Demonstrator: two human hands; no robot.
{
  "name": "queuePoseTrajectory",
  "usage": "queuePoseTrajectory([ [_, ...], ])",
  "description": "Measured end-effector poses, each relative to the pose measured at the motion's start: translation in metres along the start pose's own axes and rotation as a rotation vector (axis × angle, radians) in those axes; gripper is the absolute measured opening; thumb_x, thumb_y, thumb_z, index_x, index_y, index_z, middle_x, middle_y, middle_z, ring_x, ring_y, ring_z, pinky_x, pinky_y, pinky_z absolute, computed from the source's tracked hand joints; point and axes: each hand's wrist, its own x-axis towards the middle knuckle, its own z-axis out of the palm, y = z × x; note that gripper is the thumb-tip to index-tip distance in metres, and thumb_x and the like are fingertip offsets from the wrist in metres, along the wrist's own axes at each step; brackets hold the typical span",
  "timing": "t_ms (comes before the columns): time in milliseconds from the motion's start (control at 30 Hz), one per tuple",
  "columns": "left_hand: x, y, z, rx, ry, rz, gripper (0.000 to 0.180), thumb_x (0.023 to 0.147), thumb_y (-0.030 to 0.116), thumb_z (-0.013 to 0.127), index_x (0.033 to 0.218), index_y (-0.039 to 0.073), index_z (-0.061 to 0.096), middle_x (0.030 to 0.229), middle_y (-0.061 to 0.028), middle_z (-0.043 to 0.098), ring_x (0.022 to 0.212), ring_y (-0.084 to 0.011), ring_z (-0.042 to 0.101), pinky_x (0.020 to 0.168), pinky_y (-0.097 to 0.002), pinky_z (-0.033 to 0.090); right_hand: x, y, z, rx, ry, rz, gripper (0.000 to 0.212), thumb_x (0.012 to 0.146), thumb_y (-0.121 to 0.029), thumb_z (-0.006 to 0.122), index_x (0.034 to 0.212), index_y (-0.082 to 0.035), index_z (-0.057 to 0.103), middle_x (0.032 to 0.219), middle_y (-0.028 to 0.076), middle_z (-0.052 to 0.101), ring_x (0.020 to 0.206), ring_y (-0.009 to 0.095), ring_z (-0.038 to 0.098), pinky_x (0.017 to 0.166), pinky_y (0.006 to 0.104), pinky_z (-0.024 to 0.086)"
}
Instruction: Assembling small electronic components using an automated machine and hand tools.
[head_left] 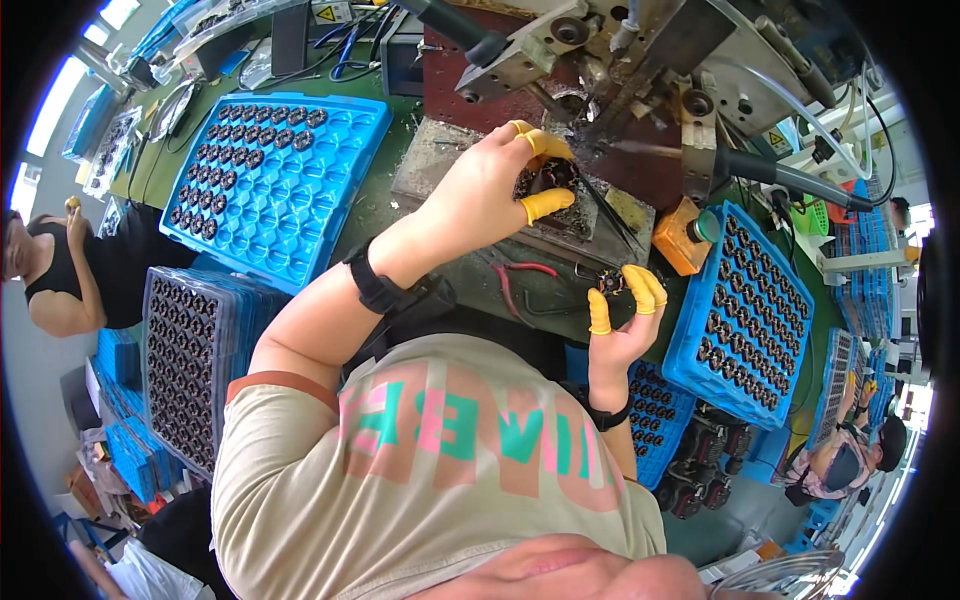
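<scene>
Yellow finger cots cover the fingertips of both my hands. My left hand [510,178], with a dark wristband above it, is closed around a dark round motor stator [556,177] over the metal plate of the machine. Lower and to the right, my right hand [625,315] pinches a second small stator [606,284] with thin wires between thumb and fingers. Between the hands, red-handled pliers [512,278] lie on the green bench. Dark thin tweezers-like tools [612,218] rest on the plate beside the left hand.
The machine [640,90] with metal clamps fills the top. A partly filled blue tray [290,215] lies at left, a fuller blue tray [745,310] at right. An orange box [680,237] stands by the plate. Stacked trays [185,360] rise at my left. Other people sit at both sides.
</scene>
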Motion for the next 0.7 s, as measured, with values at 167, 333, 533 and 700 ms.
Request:
queuePoseTrajectory([
  [167, 0.004, 0.000, -0.006, -0.062, -0.082, -0.047, 0.041, 0.074, 0.019, 0.083, 0.099, -0.003, 0.060, 0.090, -0.0130, 0.060, 0.082, -0.0262, 0.062, 0.073, -0.0339, 0.050, 0.000, -0.001, -0.001, -0.015, -0.004, -0.004, 0.044, 0.073, -0.016, 0.083, 0.109, -0.003, 0.061, 0.109, 0.012, 0.062, 0.102, 0.031, 0.057, 0.090, 0.0402, 0.045],
  [333, -0.002, -0.001, 0.004, -0.001, -0.014, -0.016, 0.050, 0.075, 0.018, 0.080, 0.117, 0.000, 0.059, 0.100, -0.0143, 0.061, 0.089, -0.0268, 0.063, 0.080, -0.0361, 0.051, 0.003, -0.001, -0.006, -0.046, -0.009, -0.029, 0.045, 0.074, -0.015, 0.082, 0.112, -0.004, 0.062, 0.110, 0.012, 0.062, 0.104, 0.032, 0.057, 0.094, 0.0410, 0.043],
  [533, -0.022, 0.002, -0.017, 0.054, 0.060, -0.037, 0.064, 0.075, 0.020, 0.079, 0.132, 0.005, 0.052, 0.108, -0.0152, 0.061, 0.101, -0.0303, 0.060, 0.090, -0.0378, 0.049, 0.052, 0.010, -0.021, -0.365, 0.086, -0.040, 0.043, 0.083, -0.010, 0.074, 0.119, 0.000, 0.054, 0.128, 0.021, 0.056, 0.123, 0.040, 0.050, 0.102, 0.0446, 0.039],
  [700, -0.061, -0.014, -0.075, 0.340, 0.099, -0.174, 0.043, 0.076, 0.013, 0.077, 0.116, 0.004, 0.064, 0.113, -0.0145, 0.063, 0.105, -0.0324, 0.060, 0.092, -0.0382, 0.047, 0.063, 0.021, -0.024, -0.405, 0.060, 0.057, 0.039, 0.086, -0.013, 0.072, 0.116, 0.001, 0.053, 0.129, 0.022, 0.055, 0.123, 0.040, 0.050, 0.098, 0.0425, 0.044],
])
